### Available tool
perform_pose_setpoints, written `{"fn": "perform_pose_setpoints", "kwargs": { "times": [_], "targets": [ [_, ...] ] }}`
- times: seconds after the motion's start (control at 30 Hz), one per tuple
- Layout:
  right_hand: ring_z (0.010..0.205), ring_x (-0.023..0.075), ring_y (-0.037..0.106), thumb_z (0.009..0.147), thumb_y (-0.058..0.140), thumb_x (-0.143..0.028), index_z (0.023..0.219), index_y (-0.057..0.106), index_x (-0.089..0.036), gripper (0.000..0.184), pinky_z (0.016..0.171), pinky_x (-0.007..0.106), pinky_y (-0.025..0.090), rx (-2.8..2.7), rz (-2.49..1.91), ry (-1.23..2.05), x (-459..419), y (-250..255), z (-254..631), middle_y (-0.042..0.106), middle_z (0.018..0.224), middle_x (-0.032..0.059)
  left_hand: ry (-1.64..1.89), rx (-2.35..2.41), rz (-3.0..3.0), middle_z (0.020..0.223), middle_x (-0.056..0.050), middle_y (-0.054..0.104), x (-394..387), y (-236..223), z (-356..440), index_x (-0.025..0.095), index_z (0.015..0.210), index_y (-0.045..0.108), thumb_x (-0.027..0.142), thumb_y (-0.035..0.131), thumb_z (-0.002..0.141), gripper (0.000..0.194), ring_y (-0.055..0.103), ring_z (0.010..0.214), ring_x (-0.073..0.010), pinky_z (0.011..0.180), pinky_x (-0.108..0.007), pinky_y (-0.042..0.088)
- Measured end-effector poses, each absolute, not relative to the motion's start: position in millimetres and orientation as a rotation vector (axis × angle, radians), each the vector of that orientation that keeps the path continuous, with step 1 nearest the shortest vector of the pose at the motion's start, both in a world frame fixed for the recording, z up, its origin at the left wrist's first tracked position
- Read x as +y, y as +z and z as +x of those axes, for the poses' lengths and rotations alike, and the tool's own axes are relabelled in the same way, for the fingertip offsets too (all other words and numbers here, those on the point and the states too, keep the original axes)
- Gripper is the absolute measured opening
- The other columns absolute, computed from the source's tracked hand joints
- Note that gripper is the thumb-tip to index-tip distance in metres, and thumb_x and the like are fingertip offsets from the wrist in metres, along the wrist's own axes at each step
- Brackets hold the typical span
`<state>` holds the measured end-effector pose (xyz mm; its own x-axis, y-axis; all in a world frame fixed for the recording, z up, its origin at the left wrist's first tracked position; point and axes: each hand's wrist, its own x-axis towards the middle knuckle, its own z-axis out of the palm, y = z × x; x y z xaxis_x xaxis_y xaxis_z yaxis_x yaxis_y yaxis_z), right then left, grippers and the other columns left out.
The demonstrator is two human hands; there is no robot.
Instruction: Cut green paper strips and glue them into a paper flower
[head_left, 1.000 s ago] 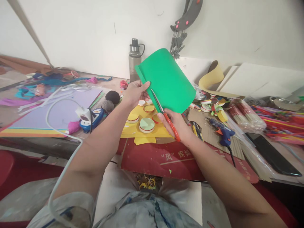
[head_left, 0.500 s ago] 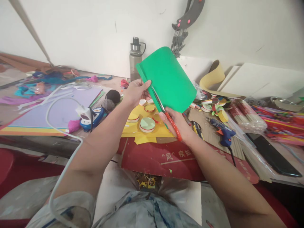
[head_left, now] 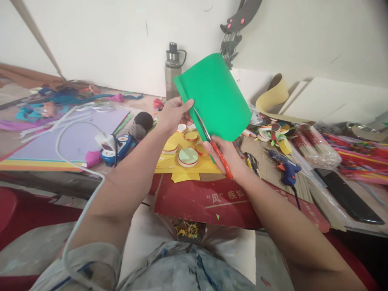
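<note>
A sheet of green paper (head_left: 216,97) is held up above the table, its far side curling over. My left hand (head_left: 176,114) pinches its left edge between thumb and fingers. My right hand (head_left: 226,155) grips a pair of scissors with orange handles (head_left: 222,159). The blades lie along the sheet's left side, and a narrow green strip runs beside them, with the tips close to my left thumb. Below the paper, round lidded shapes, one with a pale green top (head_left: 188,156), rest on yellow paper (head_left: 172,165).
A grey bottle (head_left: 173,79) stands by the wall. To the right lie a blue glue gun (head_left: 287,167), a utility knife (head_left: 252,165) and a black phone (head_left: 348,196). On the left are lilac sheets (head_left: 81,137), a blue power strip (head_left: 119,149) and a white cable (head_left: 86,210).
The green paper sits slightly higher in view and its far edge has shifted a little. Both hands keep their hold; the scissors stay at the sheet's left side.
</note>
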<state>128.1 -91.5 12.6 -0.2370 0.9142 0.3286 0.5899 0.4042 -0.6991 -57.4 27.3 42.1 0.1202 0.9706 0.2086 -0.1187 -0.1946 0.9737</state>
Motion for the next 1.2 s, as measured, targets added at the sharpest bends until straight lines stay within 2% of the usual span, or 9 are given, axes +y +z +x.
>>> {"fn": "perform_pose_setpoints", "kwargs": {
  "times": [0.23,0.47,0.9,1.03,1.2],
  "targets": [
    [0.056,0.0141,0.04,0.094,0.051,-0.081,0.072,0.04,-0.026,0.061,0.054,0.03,0.026,-1.92,-1.292,0.605,-92.4,10.5,127.3,0.04,0.058,-0.0034,1.284,0.917,1.286,0.055,0.003,0.065,25.6,41.2,-56.3,0.02,0.08,0.057,0.044,0.078,0.092,0.035,0.062,0.046,-0.01,0.048,-0.019,0.051],
    [0.059,0.0137,0.035,0.095,0.05,-0.082,0.07,0.039,-0.025,0.063,0.057,0.031,0.026,-1.937,-1.299,0.558,-92.1,11.8,127.3,0.039,0.058,-0.0034,1.275,0.886,1.252,0.054,0.003,0.064,26.3,41.1,-57.1,0.02,0.079,0.057,0.047,0.085,0.086,0.039,0.062,0.045,-0.011,0.046,-0.019,0.051],
    [0.06,0.013,0.033,0.091,0.046,-0.087,0.067,0.038,-0.025,0.068,0.058,0.031,0.026,-1.938,-1.314,0.548,-92.5,13.4,127.0,0.036,0.058,-0.0043,1.24,0.881,1.289,0.056,0.003,0.064,26.1,45.7,-64.7,0.02,0.082,0.058,0.05,0.08,0.09,0.038,0.065,0.048,-0.0122,0.046,-0.019,0.051],
    [0.06,0.0133,0.035,0.093,0.048,-0.085,0.068,0.037,-0.025,0.066,0.058,0.031,0.027,-1.93,-1.294,0.572,-92.7,13.8,127.3,0.037,0.058,-0.0042,1.252,0.892,1.277,0.058,0.004,0.064,25.2,54.6,-72.3,0.02,0.082,0.055,0.047,0.075,0.094,0.036,0.068,0.051,-0.011,0.052,-0.018,0.055],
    [0.06,0.0139,0.036,0.094,0.049,-0.084,0.07,0.037,-0.026,0.064,0.057,0.031,0.026,-1.917,-1.253,0.603,-93.3,12.8,126.7,0.036,0.06,-0.0041,1.268,0.895,1.263,0.06,0.004,0.065,26.5,56.6,-77.0,0.02,0.079,0.051,0.04,0.079,0.092,0.036,0.067,0.05,-0.0099,0.053,-0.018,0.057]
  ]
}}
